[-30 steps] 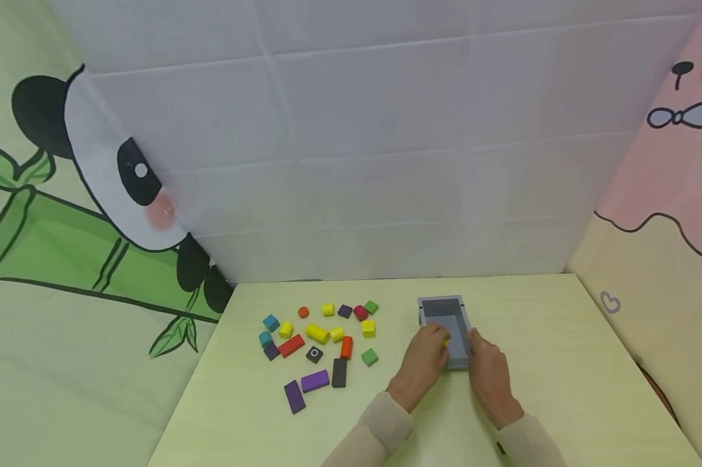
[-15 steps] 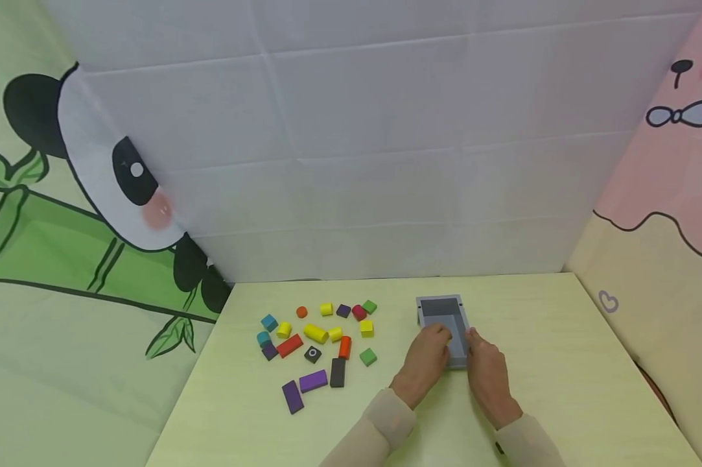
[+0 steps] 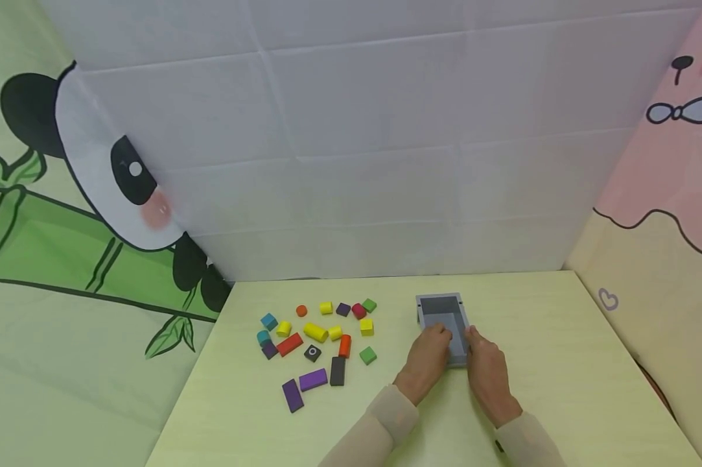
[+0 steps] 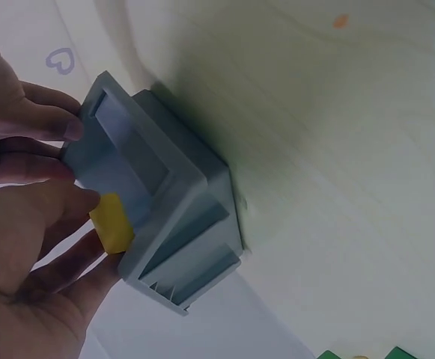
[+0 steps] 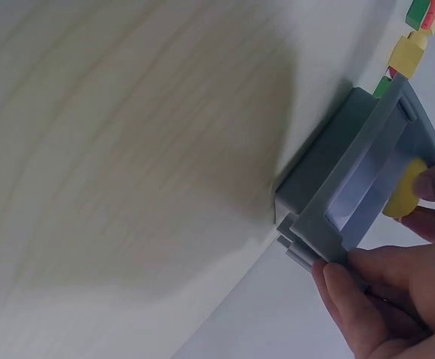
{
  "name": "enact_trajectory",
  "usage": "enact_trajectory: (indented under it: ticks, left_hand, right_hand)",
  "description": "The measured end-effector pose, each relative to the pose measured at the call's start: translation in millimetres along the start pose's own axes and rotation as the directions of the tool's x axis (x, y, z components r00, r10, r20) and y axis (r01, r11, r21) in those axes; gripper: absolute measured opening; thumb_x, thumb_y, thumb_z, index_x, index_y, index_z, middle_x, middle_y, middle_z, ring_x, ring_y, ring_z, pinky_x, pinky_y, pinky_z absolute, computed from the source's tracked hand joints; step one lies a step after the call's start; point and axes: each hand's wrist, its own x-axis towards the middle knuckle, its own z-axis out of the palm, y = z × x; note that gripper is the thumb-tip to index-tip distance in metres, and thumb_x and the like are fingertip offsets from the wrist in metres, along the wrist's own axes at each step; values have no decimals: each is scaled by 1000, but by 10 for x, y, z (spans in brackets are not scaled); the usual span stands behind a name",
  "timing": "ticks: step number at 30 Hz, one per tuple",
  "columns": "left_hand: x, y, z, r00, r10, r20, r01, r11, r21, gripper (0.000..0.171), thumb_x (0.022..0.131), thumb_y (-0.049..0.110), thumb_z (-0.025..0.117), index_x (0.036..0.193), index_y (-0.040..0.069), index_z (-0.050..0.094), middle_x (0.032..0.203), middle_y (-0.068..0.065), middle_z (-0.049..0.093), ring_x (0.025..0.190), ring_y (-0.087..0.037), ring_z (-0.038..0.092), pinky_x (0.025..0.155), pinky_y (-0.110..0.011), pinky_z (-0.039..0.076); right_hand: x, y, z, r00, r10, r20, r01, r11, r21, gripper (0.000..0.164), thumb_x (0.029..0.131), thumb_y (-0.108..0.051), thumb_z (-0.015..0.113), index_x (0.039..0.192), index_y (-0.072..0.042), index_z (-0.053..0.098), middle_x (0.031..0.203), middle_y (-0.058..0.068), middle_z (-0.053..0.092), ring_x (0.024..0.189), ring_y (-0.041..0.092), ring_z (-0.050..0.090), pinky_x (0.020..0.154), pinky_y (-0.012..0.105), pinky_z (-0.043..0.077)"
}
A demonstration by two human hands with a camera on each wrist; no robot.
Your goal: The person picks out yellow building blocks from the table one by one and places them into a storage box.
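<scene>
A grey open-topped box (image 3: pixel 457 347) sits on the table in front of the person. The left hand (image 3: pixel 425 358) is at its left side, with thumb and fingers pinching a yellow block (image 4: pixel 112 223) at the box's opening. In the right wrist view the yellow block (image 5: pixel 406 191) looks rounded; the head view largely hides it behind the fingers. With thumb and fingers, the right hand (image 3: pixel 491 375) grips the box's right edge. Seen from the left wrist, the box (image 4: pixel 183 202) has ledges on its outer side.
Left of the box, several coloured blocks lie scattered on the table (image 3: pixel 234 415), among them a red bar (image 3: pixel 290 345), a dark bar (image 3: pixel 338 371) and a green block (image 3: pixel 368 355). A pale cloth wall (image 3: pixel 356 214) rises behind the table.
Both hands and the box stay almost in place. The yellow block, partly visible past the left fingers a second ago, is now largely hidden in the head view, which has shifted slightly.
</scene>
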Motion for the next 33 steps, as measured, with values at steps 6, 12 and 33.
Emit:
enact_trajectory:
  ticks: [6, 12, 33]
  left_hand:
    - [29, 6, 86, 999, 14, 33, -16, 998, 57, 11, 94, 8, 79, 105, 11, 78, 101, -1, 70, 89, -13, 68, 76, -18, 58]
    - [41, 21, 143, 997, 17, 71, -24, 995, 92, 14, 94, 7, 79, 107, 12, 78, 100, -2, 70, 89, -13, 68, 74, -19, 59]
    - [127, 86, 183, 984, 3, 177, -33, 986, 166, 19, 90, 9, 82, 108, 15, 78, 103, 0, 70, 92, -13, 67, 75, -21, 60]
  right_hand:
    - [1, -2, -13, 999, 28, 29, -28, 1000, -5, 30, 86, 18, 67, 114, 11, 74, 116, 33, 71, 76, 54, 70, 52, 59, 56]
    - [-1, -9, -6, 999, 40, 32, -40, 999, -7, 31, 85, 18, 68, 114, 11, 74, 117, 33, 71, 78, 54, 71, 53, 59, 57]
    - [-7, 0, 3, 999, 27, 32, -26, 999, -26, 31, 86, 16, 70, 116, 10, 74, 117, 32, 72, 79, 53, 71, 57, 60, 58]
